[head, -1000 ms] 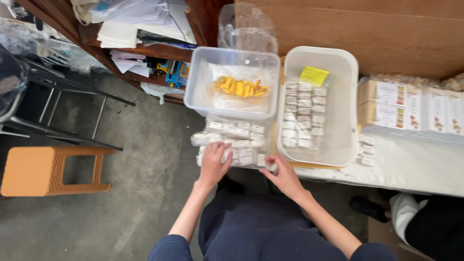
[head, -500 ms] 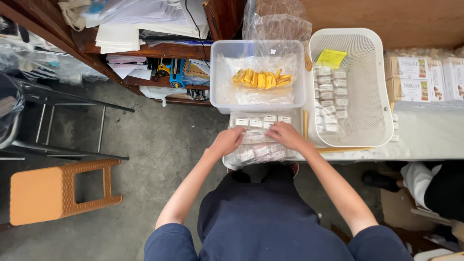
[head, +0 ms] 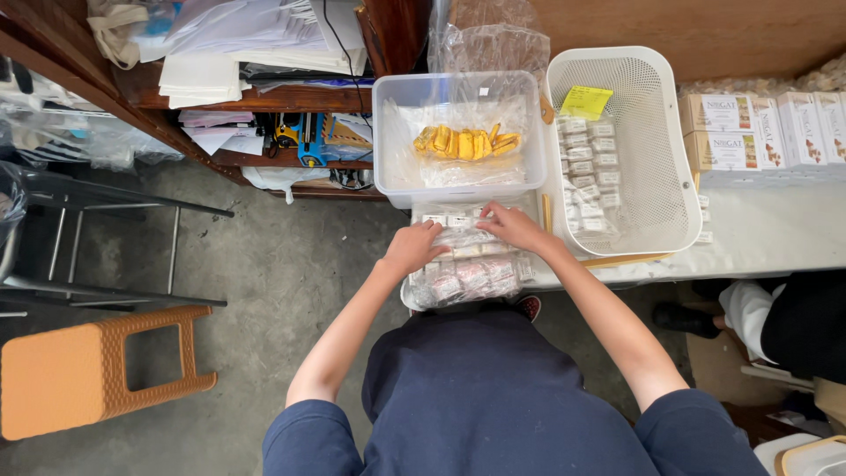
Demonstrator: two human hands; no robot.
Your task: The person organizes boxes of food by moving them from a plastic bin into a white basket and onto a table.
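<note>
My left hand [head: 412, 248] and my right hand [head: 513, 226] rest side by side on a clear plastic bag of small wrapped sweets [head: 467, 264] lying at the near edge of the table. Both hands pinch the bag's upper part, fingers curled onto the plastic. Just beyond the bag stands a clear plastic tub [head: 458, 132] lined with plastic and holding a heap of yellow-wrapped sweets [head: 465, 142]. To its right a white mesh basket [head: 656, 167] holds rows of small white wrapped sweets [head: 589, 172] and a yellow paper note [head: 586, 101].
White boxes [head: 758, 128] are lined up at the table's right end. A wooden shelf [head: 256, 97] with papers and tools stands on the left. An orange plastic stool [head: 97, 370] and a black metal chair [head: 97, 238] stand on the concrete floor. Another person's leg and shoe [head: 749, 313] are at right.
The view has shifted and drawn closer. Both hands have moved slightly up the bag of sweets, the right one reaching nearer the clear tub.
</note>
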